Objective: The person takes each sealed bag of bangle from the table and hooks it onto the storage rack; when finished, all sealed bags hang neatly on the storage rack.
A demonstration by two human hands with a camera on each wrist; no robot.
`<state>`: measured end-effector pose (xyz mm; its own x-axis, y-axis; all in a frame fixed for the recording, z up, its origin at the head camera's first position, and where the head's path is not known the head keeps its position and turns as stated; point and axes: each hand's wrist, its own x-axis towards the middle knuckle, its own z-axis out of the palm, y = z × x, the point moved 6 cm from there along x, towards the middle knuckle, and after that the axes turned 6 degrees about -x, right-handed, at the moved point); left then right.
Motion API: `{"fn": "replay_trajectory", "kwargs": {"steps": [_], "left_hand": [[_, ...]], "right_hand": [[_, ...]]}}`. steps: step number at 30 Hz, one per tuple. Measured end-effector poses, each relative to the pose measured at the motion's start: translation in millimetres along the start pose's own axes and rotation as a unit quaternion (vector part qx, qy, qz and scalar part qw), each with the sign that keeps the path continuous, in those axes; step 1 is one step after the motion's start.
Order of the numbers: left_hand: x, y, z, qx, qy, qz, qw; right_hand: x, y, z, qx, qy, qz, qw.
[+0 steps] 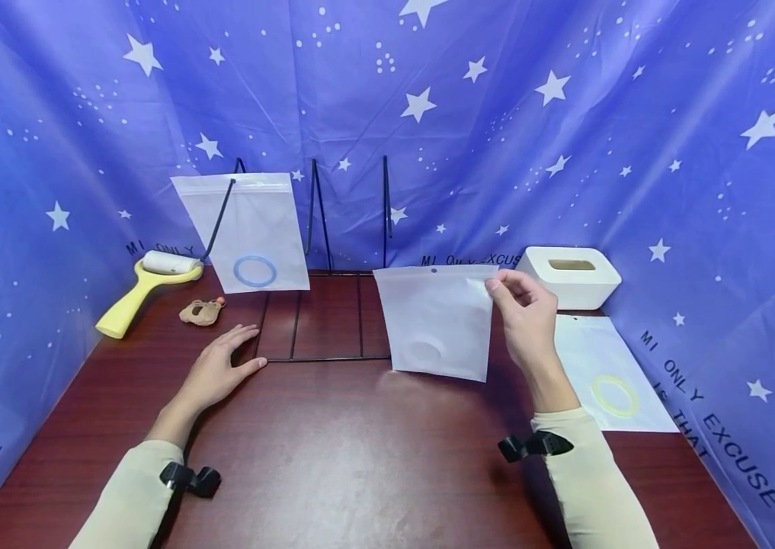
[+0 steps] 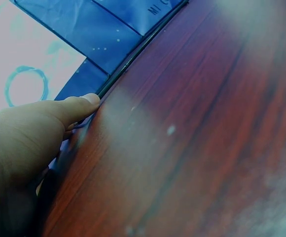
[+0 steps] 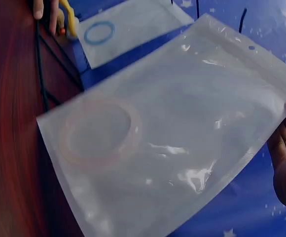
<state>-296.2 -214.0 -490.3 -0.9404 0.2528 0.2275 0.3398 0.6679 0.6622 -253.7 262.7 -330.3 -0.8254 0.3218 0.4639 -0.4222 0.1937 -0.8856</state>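
My right hand [image 1: 530, 320] pinches the upper right corner of a white pouch [image 1: 438, 320] with a pale pink ring inside; its punched hole is at the top middle, and the pouch hangs upright in front of the black wire rack [image 1: 339, 358]. My left hand [image 1: 219, 370] rests at the rack's front left corner, fingers extended; in the left wrist view the thumb [image 2: 86, 103] touches the rack's front wire. Another white pouch [image 1: 257, 221] with a blue ring hangs from the rack's left hook. In the right wrist view the pink-ring pouch [image 3: 182, 128] fills the middle.
A third pouch [image 1: 586, 351] with a yellow ring lies flat at the right, in front of a white tissue box [image 1: 600, 284]. A yellow-handled roller [image 1: 129, 305] and a small brown trinket [image 1: 199, 313] lie at the left. Two more upright hooks [image 1: 385, 191] stand on the rack. Starry blue cloth surrounds the table.
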Motion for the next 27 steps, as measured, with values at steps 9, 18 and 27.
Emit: {"fn": "replay_trajectory", "kwargs": {"steps": [9,18,27], "left_hand": [[0.1,-3.3,2.7,0.000,-0.001,-0.005,1.0000],[-1.6,-3.0,-3.0,0.004,0.006,-0.009,0.9999],[-0.2,-0.4,-0.2,0.003,0.006,0.002,1.0000]], "right_hand": [[-8.7,-15,30,0.022,-0.023,-0.010,0.9994],[-17.8,-32,73,0.063,-0.049,-0.021,0.9966],[-24.7,-43,113,0.078,-0.068,-0.031,0.9941]]}}
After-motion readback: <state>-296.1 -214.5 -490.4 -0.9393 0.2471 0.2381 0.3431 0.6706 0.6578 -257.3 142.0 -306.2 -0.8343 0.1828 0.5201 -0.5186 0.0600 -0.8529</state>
